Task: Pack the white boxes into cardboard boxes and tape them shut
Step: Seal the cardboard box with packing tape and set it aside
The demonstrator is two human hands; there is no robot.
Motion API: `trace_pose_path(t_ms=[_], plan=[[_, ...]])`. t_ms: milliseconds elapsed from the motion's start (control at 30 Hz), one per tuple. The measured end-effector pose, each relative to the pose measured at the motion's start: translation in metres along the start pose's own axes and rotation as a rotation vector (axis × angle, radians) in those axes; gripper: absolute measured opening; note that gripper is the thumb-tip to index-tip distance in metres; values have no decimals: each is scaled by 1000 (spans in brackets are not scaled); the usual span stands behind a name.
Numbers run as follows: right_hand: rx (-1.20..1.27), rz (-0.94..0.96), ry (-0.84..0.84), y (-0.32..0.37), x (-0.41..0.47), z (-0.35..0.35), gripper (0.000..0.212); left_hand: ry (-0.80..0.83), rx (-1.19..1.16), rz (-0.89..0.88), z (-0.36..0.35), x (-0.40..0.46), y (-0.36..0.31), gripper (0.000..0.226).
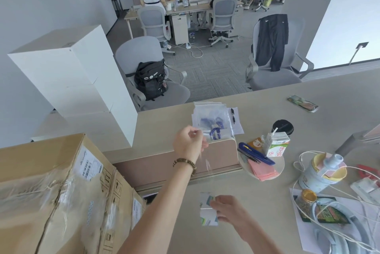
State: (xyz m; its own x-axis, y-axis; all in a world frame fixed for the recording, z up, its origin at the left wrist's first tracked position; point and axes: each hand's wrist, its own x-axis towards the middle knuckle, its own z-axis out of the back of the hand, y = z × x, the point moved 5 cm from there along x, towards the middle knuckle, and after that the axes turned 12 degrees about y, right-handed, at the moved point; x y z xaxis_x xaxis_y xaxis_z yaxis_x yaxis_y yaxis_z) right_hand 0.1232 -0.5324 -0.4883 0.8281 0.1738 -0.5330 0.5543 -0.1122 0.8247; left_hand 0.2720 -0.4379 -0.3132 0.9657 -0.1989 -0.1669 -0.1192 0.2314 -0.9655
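Two hands: left (189,142) pinches clear bag (202,151), right (228,207) holds printed card (207,210).

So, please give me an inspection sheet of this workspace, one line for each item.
Surface: beige desk, crowded on the right.
Job's things: white boxes stacked; cardboard boxes taped.
Clutter: clear bags, milk carton, tin, blue cutter.
Grippers: left hand pinches a clear bag; right hand holds a small card.
Cables: white cable looped at right.
Surroundings: office chairs, backpack, people at desks.
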Motion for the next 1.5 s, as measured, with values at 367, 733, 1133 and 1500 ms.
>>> trace_pose_path(t_ms=[367,733,1133,1500], plan=[[-127,79,102,18,-26,3,25,-137,-10,-213,40,-27,0,12],[-460,56,240,40,-106,-11,20,-294,-232,-68,92,-100,37,14],[-749,-135,210,18,-175,0,36,-235,-450,71,113,-229,85,9],[-934,-97,132,-8,-206,-30,52,-374,-581,244,165,-347,182,9]])
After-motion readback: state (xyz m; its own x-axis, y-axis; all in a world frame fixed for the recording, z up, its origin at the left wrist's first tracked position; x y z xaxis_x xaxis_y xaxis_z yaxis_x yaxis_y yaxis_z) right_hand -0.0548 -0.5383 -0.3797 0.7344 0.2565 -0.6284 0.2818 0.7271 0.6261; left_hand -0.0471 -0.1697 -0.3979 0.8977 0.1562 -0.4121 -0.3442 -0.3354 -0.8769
